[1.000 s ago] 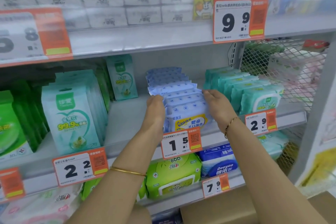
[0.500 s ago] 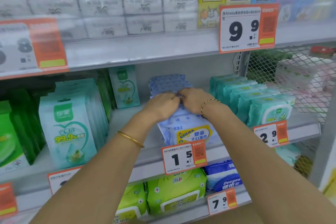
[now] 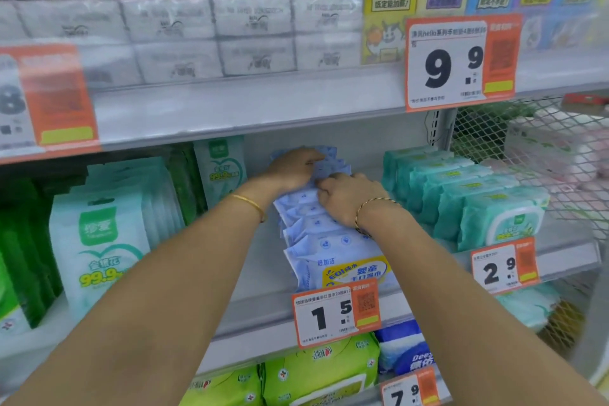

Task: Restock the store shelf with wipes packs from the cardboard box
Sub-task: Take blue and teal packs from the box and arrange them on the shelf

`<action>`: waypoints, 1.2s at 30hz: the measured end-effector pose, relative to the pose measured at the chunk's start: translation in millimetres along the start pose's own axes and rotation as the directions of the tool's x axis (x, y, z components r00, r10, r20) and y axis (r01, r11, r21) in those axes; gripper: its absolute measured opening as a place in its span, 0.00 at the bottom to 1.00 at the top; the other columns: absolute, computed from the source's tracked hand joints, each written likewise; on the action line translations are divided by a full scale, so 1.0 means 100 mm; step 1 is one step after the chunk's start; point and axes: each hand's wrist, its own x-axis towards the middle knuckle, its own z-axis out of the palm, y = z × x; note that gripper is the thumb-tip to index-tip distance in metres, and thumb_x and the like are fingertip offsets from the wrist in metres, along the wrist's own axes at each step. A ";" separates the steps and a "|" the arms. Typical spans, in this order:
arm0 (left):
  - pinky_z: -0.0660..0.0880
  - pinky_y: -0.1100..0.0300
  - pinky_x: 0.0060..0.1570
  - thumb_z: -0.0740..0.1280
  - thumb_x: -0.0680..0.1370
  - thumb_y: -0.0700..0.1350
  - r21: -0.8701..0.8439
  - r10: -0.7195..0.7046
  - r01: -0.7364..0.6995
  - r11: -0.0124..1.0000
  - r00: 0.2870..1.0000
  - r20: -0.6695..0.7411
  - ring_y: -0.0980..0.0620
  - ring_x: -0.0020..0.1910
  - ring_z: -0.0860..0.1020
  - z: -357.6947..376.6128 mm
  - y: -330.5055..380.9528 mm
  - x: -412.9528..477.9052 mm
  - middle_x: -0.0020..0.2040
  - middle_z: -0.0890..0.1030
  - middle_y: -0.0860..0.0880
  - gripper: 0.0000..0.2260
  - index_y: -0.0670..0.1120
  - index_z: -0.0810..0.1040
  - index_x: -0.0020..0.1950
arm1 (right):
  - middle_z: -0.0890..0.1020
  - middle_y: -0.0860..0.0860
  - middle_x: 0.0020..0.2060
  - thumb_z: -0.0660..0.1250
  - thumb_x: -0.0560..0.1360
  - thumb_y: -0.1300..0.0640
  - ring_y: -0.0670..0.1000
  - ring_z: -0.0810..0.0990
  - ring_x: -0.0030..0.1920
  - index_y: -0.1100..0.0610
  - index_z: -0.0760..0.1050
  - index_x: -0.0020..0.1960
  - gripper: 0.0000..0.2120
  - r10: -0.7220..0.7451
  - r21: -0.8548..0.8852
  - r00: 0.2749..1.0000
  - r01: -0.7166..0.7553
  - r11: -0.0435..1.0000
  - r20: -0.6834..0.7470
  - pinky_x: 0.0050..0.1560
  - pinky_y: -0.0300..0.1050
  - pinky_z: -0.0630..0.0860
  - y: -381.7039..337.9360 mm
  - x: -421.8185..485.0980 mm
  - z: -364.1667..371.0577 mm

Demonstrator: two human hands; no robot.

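Since 0.5 s ago: hands have parted. They were knuckle to knuckle on the middle of the row; the left hand [image 3: 291, 168] has since gone to the far end, while the right hand [image 3: 349, 198] stays nearer, mid-row.

Task item: blue wipes packs [image 3: 333, 250], standing on edge in one row that runs from the front lip of the middle shelf [image 3: 257, 323] toward its back wall. The row leans slightly toward the left.

Left hand: laid over the tops of the far packs, fingers pointing right. Blur hides whether they pinch anything; cannot tell.
Right hand: fingers curled down onto the pack tops just in front of the left hand, gripping them. Fingertips of the two hands are nearly touching.

Each wrist carries a thin gold bangle.

Neighbours on the same shelf: teal packs [image 3: 478, 208] in a row just right of the blue one; white-and-green pouches [image 3: 99, 241] well to the left, with bare shelf between.

Price tag reading 1.5 [image 3: 336, 313] hangs on the front rail, directly below the nearest blue pack. Lime-green packs [image 3: 319, 369] sit on the shelf beneath.
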 end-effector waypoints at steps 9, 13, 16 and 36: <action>0.52 0.63 0.70 0.52 0.83 0.50 0.029 0.081 -0.090 0.996 0.969 0.232 0.52 0.75 0.60 0.12 -0.10 0.23 0.75 0.64 0.52 0.19 0.51 0.65 0.73 | 0.68 0.54 0.70 0.49 0.81 0.51 0.60 0.65 0.68 0.53 0.66 0.69 0.20 0.012 0.031 0.999 -0.011 0.999 -0.034 0.67 0.53 0.61 0.00 -0.03 0.00; 0.55 0.68 0.63 0.52 0.83 0.50 -0.119 0.095 -0.070 0.990 0.971 0.218 0.57 0.70 0.64 0.14 -0.15 0.23 0.72 0.68 0.54 0.17 0.53 0.69 0.70 | 0.68 0.54 0.69 0.50 0.80 0.51 0.59 0.66 0.67 0.55 0.65 0.70 0.21 0.040 0.037 0.998 -0.038 0.999 -0.057 0.66 0.52 0.62 -0.01 -0.03 0.00; 0.55 0.67 0.66 0.53 0.82 0.48 -0.178 0.095 -0.051 0.983 0.965 0.246 0.58 0.70 0.64 0.14 -0.18 0.25 0.73 0.67 0.55 0.17 0.53 0.69 0.71 | 0.68 0.54 0.70 0.50 0.80 0.51 0.59 0.66 0.67 0.56 0.65 0.71 0.21 0.042 0.023 0.998 -0.041 0.999 -0.048 0.67 0.52 0.61 -0.01 -0.04 -0.01; 0.60 0.51 0.71 0.50 0.80 0.60 0.335 -0.011 -0.048 0.941 0.985 0.172 0.44 0.69 0.65 0.09 -0.57 0.99 0.69 0.64 0.44 0.22 0.61 0.58 0.74 | 0.68 0.52 0.69 0.48 0.80 0.48 0.57 0.66 0.68 0.55 0.67 0.69 0.22 0.038 0.002 0.997 -0.038 0.999 -0.068 0.67 0.51 0.61 0.00 0.02 0.05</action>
